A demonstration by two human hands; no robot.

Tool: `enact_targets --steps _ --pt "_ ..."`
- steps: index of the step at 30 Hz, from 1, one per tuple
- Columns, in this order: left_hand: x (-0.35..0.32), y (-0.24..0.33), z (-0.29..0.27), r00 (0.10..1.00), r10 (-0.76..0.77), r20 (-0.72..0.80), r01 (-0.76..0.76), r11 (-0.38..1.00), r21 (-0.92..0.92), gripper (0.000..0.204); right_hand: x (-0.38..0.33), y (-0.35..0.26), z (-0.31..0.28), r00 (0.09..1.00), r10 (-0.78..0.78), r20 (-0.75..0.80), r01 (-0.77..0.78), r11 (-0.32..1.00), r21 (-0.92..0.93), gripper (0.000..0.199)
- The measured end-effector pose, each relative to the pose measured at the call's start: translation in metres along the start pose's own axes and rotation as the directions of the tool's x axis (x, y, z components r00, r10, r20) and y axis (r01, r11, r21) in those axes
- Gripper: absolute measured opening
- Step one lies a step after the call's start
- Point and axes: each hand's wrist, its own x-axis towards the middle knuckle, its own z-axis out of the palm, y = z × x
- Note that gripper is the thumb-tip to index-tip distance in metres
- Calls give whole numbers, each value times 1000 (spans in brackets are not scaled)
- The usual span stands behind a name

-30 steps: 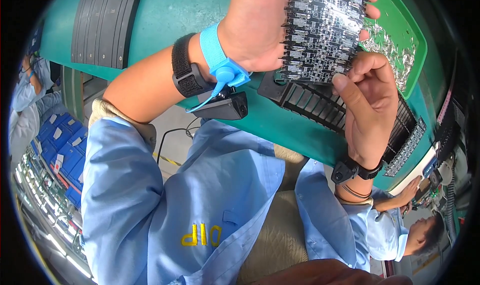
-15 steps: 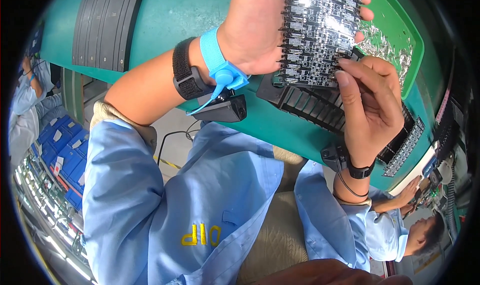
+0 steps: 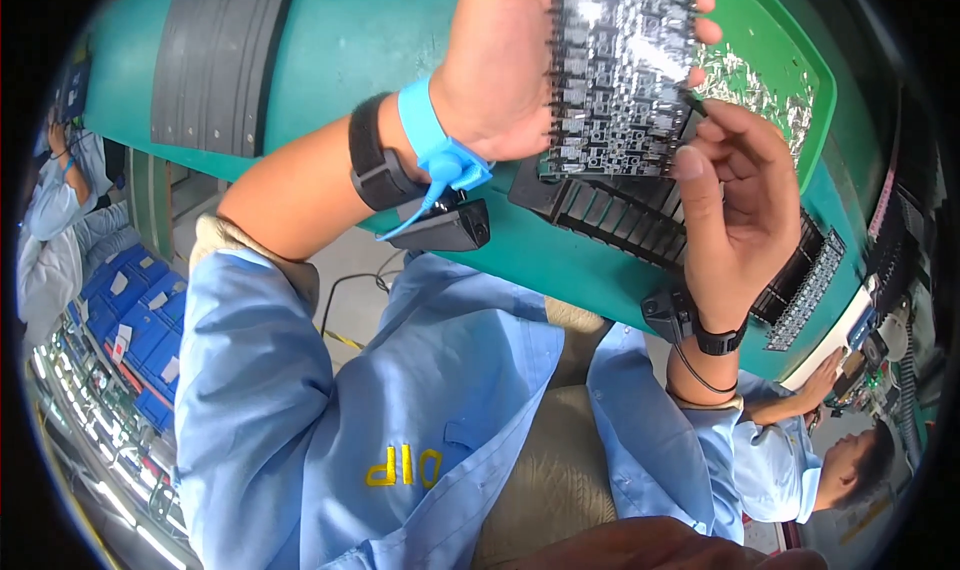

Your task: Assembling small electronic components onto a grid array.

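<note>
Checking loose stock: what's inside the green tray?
Many small silvery pieces lie loose in the green tray. Whatever sits behind the circuit-board panel, left hand and right hand is covered.

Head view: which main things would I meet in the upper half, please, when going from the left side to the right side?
Co-worker → dark grey grooved slab → blue wrist strap → held circuit board panel → green tray with metal pieces.
</note>
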Motion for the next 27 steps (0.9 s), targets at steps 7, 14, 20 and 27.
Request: enact_targets --steps 7,14,20,27 --pt "-3 -15 15 896 -18 -444 290 781 554 115 15 -33 -22 970 -225 98 244 917 -314 74" --pt "-7 -44 9 838 -265 -477 475 783 400 119 22 -68 -77 861 -281 424 488 690 -534 94" --pt "-14 -58 15 730 -425 -535 654 663 365 122 19 -77 -87 649 -246 720 746 393 -538 86" --pt "-36 -61 10 637 -561 -529 760 572 308 123 -2 -60 -76 578 -278 767 802 364 -473 41"
